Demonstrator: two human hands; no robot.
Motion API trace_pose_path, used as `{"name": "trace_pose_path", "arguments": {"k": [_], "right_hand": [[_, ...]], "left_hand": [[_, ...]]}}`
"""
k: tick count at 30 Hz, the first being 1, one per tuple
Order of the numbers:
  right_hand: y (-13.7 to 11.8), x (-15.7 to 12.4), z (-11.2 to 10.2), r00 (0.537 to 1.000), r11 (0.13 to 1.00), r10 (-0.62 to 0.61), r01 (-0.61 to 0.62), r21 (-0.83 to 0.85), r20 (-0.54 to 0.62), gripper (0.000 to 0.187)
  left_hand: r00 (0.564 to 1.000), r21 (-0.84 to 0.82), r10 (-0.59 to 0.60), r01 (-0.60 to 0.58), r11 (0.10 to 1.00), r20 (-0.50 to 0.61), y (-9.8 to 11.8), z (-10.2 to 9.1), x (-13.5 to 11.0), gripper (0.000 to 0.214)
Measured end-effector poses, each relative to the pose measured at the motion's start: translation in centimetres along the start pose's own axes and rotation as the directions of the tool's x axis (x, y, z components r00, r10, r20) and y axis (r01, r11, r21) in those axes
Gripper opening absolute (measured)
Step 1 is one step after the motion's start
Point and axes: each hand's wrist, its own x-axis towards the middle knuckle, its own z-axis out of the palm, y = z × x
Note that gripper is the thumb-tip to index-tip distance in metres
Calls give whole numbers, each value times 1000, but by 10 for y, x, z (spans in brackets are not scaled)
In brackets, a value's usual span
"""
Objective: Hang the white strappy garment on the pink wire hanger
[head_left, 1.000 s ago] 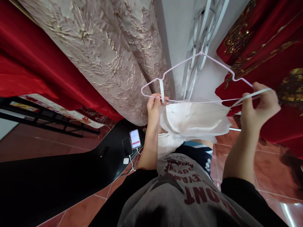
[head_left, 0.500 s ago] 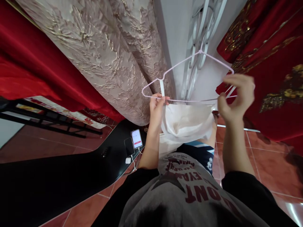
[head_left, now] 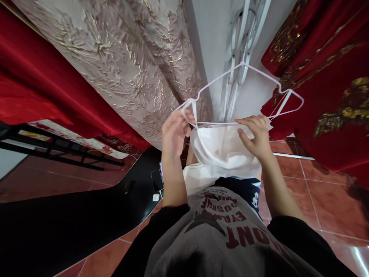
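A white garment (head_left: 227,146) with thin straps hangs from a pale pink hanger (head_left: 220,79). One strap (head_left: 194,111) lies over the hanger's left shoulder, and the other strap (head_left: 284,103) passes over the right shoulder. My left hand (head_left: 176,132) is at the hanger's left end, its slightly blurred fingers curled on the left strap. Beside the garment's upper right edge is my right hand (head_left: 256,136), thumb and index finger apart, fingertips by the hanger's bottom bar. Nothing shows between them.
White metal bars (head_left: 233,77) stand against the wall behind the hanger. Cream-gold brocade (head_left: 115,57) hangs on the left, and a red gold-trimmed garment (head_left: 325,88) on the right. A black surface (head_left: 86,223) at lower left holds a dark phone (head_left: 157,180) and a white charger (head_left: 156,197).
My right hand has moved left from the hanger's right end to the garment's upper edge. My left hand has shifted left, and the left strap is now pulled out into a loop.
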Motion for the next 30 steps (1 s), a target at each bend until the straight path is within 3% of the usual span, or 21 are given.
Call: {"name": "trace_pose_path", "arguments": {"k": [4,7,9,12,14,15,16,18,19,20,22,24,25,27,30], "right_hand": [[-1,-2,-1,1000,1000,-6,6,18,24,34],[-3,-3,1,999,1000,-18,17,22,37,36],[-8,-3,5,998,999,-28,26,31,51,38],[-18,-4,11,996,997,-55,51,57,68,45],[-19,-6,13,998,996,-55,56,74,-10,44],[-16,-7,13,992,996,-30,40,80,-121,41],[-10,-8,11,961,995,21,6,96,-274,37],[6,-7,3,801,976,193,-99,192,-567,30],[16,-5,-3,719,950,296,-153,271,-628,27],[25,-3,-9,692,912,394,-212,352,-605,24],[36,4,-23,773,835,512,-345,429,-375,17],[36,12,-35,852,817,505,-421,393,-136,14],[34,16,-40,870,825,484,-421,377,-87,14],[28,24,-45,884,845,449,-371,386,-132,13],[34,33,-47,851,843,449,-302,446,-274,20]], "left_hand": [[947,-71,186,-211,975,-262,8,-9,22,30],[904,28,169,-172,985,-392,-10,-12,25,27],[930,29,63,-56,998,-361,-26,-8,19,26],[978,-50,-60,51,997,-199,-41,8,6,33],[984,-81,-50,36,996,-174,-44,20,1,40],[983,-89,-39,23,996,-181,-44,25,0,41],[982,-94,-32,15,995,-189,-44,29,-1,42],[982,-107,-36,16,994,-187,-43,33,0,42],[983,-120,-38,16,993,-181,-43,33,1,42],[984,-136,-38,14,991,-177,-43,33,1,41],[983,-166,-33,3,986,-179,-45,33,2,41],[980,-175,-30,-5,985,-197,-48,33,2,41],[978,-170,-30,-6,985,-208,-48,33,2,42],[976,-149,-27,-6,989,-218,-49,34,1,42],[979,-121,-20,-5,993,-205,-49,34,2,43]]}}
